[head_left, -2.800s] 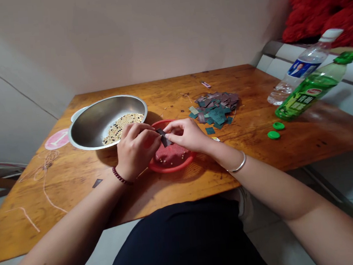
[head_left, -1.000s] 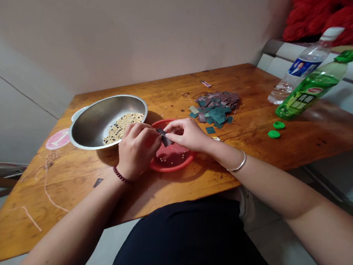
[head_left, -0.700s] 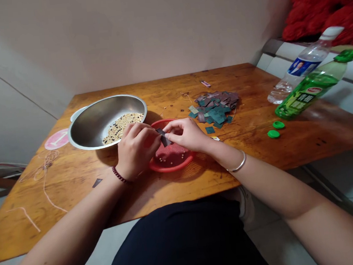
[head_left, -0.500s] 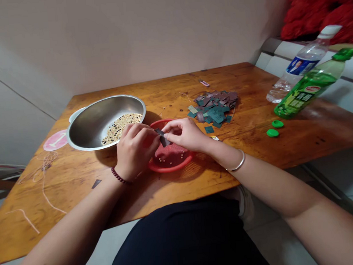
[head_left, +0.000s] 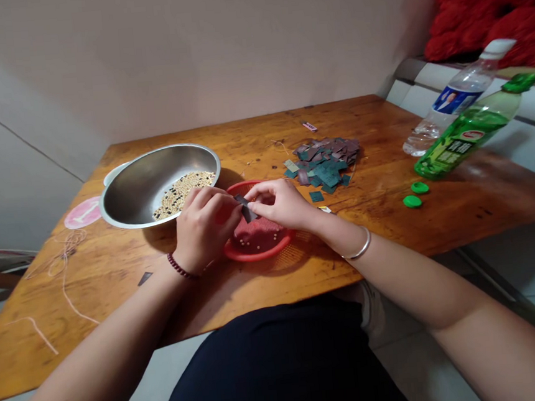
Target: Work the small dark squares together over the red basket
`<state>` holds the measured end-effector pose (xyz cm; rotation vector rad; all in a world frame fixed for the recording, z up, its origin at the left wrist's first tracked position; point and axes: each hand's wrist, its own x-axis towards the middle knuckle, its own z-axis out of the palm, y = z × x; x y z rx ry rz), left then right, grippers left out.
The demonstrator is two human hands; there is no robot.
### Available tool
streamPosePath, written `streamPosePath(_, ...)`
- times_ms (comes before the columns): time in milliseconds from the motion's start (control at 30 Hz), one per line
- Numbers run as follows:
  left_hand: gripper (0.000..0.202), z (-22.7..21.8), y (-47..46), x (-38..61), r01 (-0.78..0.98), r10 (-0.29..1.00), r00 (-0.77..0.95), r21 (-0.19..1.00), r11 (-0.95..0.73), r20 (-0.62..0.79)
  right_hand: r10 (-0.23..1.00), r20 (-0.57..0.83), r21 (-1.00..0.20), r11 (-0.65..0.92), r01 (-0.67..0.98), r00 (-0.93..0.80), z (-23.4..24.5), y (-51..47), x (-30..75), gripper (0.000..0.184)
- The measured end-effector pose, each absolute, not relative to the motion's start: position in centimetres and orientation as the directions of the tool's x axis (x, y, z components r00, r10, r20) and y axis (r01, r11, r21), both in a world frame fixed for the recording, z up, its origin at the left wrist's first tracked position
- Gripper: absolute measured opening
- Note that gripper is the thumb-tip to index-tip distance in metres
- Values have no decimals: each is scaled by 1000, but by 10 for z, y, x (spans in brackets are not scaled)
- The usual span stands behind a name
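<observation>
Pinching dark piece point(head_left: 248, 213), left hand point(head_left: 205, 223) and right hand point(head_left: 281, 203), nearly closed, occupy space over red basket point(head_left: 260, 255), inside near edge of table point(head_left: 303, 285).

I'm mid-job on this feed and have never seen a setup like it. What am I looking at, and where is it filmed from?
There is no machine here: you are seeing a person's two bare hands. One camera, worn on the head, takes every picture, looking forward and down, so the forearms reach in from the bottom.

The left hand and right hand hold a small dark flat piece between their fingertips, above a red basket with a few pale beads in it.

On the wooden table, a metal bowl on the left holds many pale and dark beads. To the right lies a heap of green and brown pieces, then two green lids and two bottles.
</observation>
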<state>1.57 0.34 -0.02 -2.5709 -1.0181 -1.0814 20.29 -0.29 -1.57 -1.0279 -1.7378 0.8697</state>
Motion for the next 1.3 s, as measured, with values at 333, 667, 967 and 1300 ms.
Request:
streamPosePath(333,5,0,3,16,655,526,509,90,-750,682,905,349,-871,409,272,-242,-18,-2,203,20)
streamPosePath(667,5,0,3,16,653,547,508,117,-748,665,906,346,-873,406,272,-243,-16,-4,203,19)
streamPosePath(967,6,0,3,15,651,548,511,119,-750,662,908,341,-876,401,269,-243,-17,-3,203,19)
streamPosePath(1300,5,0,4,15,634,533,512,122,-763,674,911,337,-880,395,263,-240,-17,-2,203,19)
